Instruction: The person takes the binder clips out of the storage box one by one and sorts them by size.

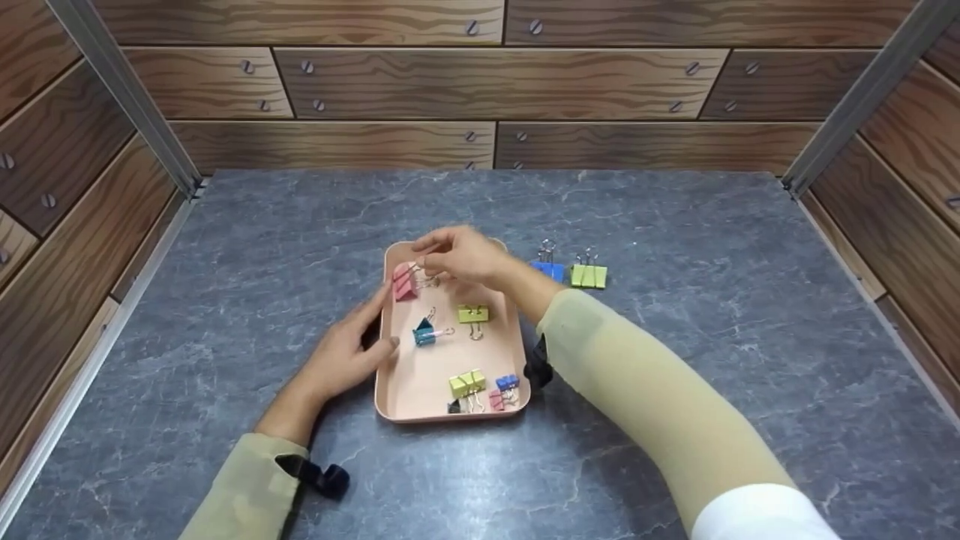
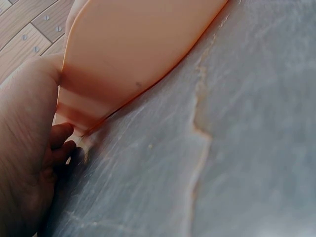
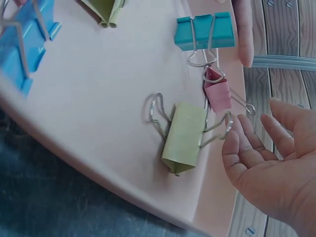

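Note:
A pale pink tray (image 1: 420, 386) holds several binder clips. My left hand (image 1: 349, 352) grips its left wall, with the thumb over the rim and the other fingers along the outside. Over the tray's far end is my right hand (image 1: 465, 255), its fingertips right by the wire handles of a pink binder clip (image 1: 405, 283). In the right wrist view that hand's fingers (image 3: 249, 153) are loosely bent with nothing between them, close to a green clip (image 3: 185, 136). A teal binder clip (image 1: 424, 335) and a green binder clip (image 1: 473, 313) lie mid-tray.
At the tray's near right corner lie a green clip (image 1: 467, 382), a small blue clip (image 1: 508, 382), a small pink clip (image 1: 497, 400) and a dark one. Outside, right of the tray, a blue clip (image 1: 551, 271) and a green clip (image 1: 589, 277) stand on the grey marbled table (image 1: 675, 337).

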A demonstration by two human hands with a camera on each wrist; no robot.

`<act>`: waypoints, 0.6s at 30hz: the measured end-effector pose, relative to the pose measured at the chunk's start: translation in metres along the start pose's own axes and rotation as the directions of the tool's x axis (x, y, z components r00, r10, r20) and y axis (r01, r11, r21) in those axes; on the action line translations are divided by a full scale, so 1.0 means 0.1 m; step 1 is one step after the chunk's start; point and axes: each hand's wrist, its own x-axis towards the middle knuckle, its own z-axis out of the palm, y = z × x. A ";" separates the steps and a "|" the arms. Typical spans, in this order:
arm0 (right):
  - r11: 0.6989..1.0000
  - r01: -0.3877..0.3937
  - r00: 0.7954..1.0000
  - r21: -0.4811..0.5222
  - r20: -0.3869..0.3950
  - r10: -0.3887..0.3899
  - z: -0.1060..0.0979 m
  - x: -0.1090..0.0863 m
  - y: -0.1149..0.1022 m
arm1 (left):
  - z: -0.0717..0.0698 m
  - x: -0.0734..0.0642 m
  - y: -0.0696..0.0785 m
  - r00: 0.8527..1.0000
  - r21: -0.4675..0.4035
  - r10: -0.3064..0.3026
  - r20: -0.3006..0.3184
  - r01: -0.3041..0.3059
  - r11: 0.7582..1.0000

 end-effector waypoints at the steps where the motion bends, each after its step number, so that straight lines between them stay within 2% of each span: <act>1: 1.000 -0.008 1.000 0.003 0.000 0.008 0.01 0.00 0.01 | 0.00 0.00 0.00 1.000 0.000 -0.001 0.000 0.001 1.000; 18: 0.998 -0.058 0.998 0.005 0.034 0.058 0.01 0.00 0.08 | 0.00 -0.01 0.00 1.000 0.009 -0.002 0.004 0.002 1.000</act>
